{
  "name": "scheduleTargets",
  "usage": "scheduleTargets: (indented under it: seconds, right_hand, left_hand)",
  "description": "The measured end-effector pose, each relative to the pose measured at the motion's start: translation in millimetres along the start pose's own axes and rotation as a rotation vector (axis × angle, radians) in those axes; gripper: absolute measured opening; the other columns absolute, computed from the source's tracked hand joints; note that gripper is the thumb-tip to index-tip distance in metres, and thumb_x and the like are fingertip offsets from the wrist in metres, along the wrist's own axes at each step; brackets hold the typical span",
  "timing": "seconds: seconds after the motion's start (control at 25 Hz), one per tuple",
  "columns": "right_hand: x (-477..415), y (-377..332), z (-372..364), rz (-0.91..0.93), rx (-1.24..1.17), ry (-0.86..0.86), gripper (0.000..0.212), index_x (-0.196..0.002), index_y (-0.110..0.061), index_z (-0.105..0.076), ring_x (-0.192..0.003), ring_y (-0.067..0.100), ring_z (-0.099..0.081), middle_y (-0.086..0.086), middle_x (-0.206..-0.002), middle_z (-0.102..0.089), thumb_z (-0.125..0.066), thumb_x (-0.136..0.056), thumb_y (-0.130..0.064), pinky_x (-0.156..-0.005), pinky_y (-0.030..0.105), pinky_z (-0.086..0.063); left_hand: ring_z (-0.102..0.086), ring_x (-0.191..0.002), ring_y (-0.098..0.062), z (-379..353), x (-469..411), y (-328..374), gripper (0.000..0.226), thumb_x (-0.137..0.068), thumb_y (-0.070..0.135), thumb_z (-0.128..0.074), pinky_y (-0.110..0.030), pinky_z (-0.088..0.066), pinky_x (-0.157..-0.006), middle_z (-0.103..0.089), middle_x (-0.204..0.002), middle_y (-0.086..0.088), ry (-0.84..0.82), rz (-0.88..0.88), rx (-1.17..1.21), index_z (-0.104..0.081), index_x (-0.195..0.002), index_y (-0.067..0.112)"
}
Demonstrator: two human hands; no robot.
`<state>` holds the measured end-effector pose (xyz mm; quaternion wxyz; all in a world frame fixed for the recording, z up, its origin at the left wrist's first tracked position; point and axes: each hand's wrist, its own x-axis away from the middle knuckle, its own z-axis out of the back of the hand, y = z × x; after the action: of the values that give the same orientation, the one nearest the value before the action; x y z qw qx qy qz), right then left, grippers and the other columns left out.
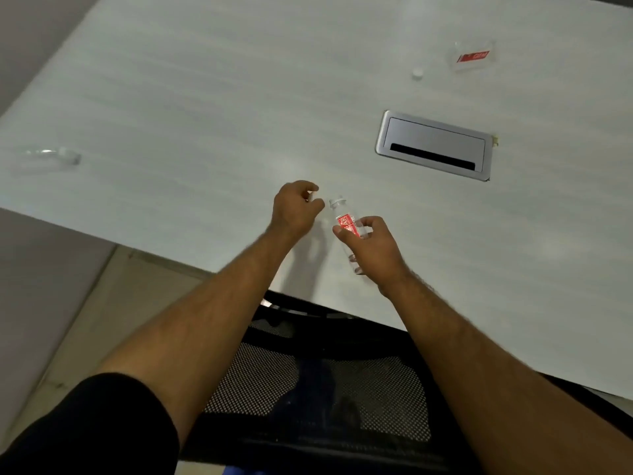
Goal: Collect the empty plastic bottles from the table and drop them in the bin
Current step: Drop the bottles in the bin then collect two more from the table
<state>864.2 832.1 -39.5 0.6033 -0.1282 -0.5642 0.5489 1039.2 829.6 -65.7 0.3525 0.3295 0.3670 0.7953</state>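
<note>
My right hand [371, 243] grips a small clear plastic bottle with a red label [346, 223] around its middle, held tilted just above the white table [205, 114], neck pointing away. My left hand [296, 209] hovers close to the left of the bottle's neck, its fingers pinched on a small white piece that looks like the cap [311, 196]. A second clear bottle [53, 156] lies on its side at the table's far left. A third bottle with a red label [472, 56] lies at the far right, with a loose white cap [417, 73] near it. No bin is in view.
A grey metal cable hatch [433, 145] is set into the table to the right of my hands. A black mesh office chair [308, 382] stands pushed against the table's near edge, below my arms. Pale floor shows at the lower left.
</note>
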Motion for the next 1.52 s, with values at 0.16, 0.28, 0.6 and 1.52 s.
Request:
scheduleTargets:
  seconds: [0.16,0.28,0.6,1.52]
  right_hand:
    - [64,-13,0,0.129,-0.032,-0.115,0.052,-0.119,-0.031,-0.045,-0.082,0.016,-0.069,0.004,-0.112,-0.067,-0.072,-0.081,-0.053,-0.062,0.026,-0.053]
    - [123,-25,-8,0.266,-0.007,-0.226,0.05,-0.121,-0.031,-0.047,-0.08,0.016,-0.069,0.002,-0.108,-0.067,-0.071,-0.083,-0.053,-0.057,0.022,-0.053]
    - [229,-75,-68,0.54,0.15,-0.244,0.04,-0.116,-0.041,-0.056,-0.08,0.013,-0.069,-0.006,-0.101,-0.069,-0.052,-0.086,-0.068,-0.076,0.036,-0.061]
    - [189,-235,-406,0.424,0.087,-0.427,0.053,-0.104,-0.02,-0.068,-0.071,0.023,-0.072,0.012,-0.094,-0.075,-0.048,-0.091,-0.067,-0.065,0.042,-0.063]
  left_hand:
    - [-0.061,-0.089,-0.02,53,82,25,0.023,-0.086,0.002,-0.06,-0.032,-0.053,-0.077,-0.067,-0.099,-0.008,-0.074,0.181,0.641,-0.071,-0.105,0.008]
    - [-0.062,-0.093,-0.021,100,155,39,0.023,-0.091,0.008,-0.056,-0.033,-0.054,-0.081,-0.07,-0.105,-0.01,-0.086,0.107,0.688,-0.074,-0.104,0.012]
    - [-0.07,-0.095,-0.019,212,272,40,0.02,-0.091,0.005,-0.063,-0.031,-0.057,-0.085,-0.073,-0.1,-0.007,0.079,-0.07,0.806,-0.071,-0.108,0.01]
    - [-0.069,-0.087,-0.02,497,129,-119,0.016,-0.092,0.014,-0.064,-0.033,-0.058,-0.081,-0.074,-0.102,-0.012,0.283,0.17,0.879,-0.073,-0.104,0.008]
